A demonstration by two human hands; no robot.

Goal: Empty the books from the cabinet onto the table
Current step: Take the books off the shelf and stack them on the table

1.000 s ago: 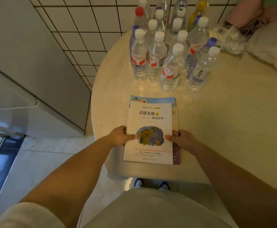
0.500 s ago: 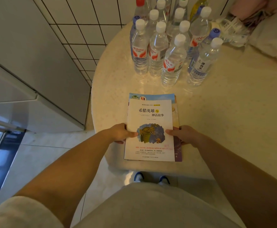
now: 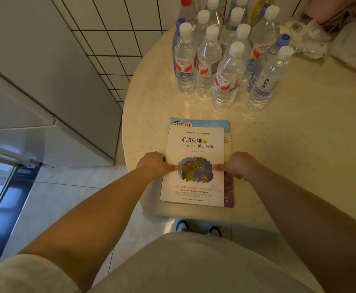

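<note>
A small stack of books lies flat near the front edge of the round cream table. The top book is white with Chinese title text and a blue-gold picture; a blue cover and a purple cover peek out beneath it. My left hand grips the stack's left edge, thumb on the top cover. My right hand grips the right edge the same way. The cabinet's inside is not in view.
Several clear water bottles stand clustered at the back of the table, just beyond the books. A wrapped bottle pack and pale cloth lie at the back right. A grey cabinet stands to the left against the tiled wall.
The stack and both hands stay almost in place on the table. The view has tilted down slightly, so the bottles sit higher in the frame.
</note>
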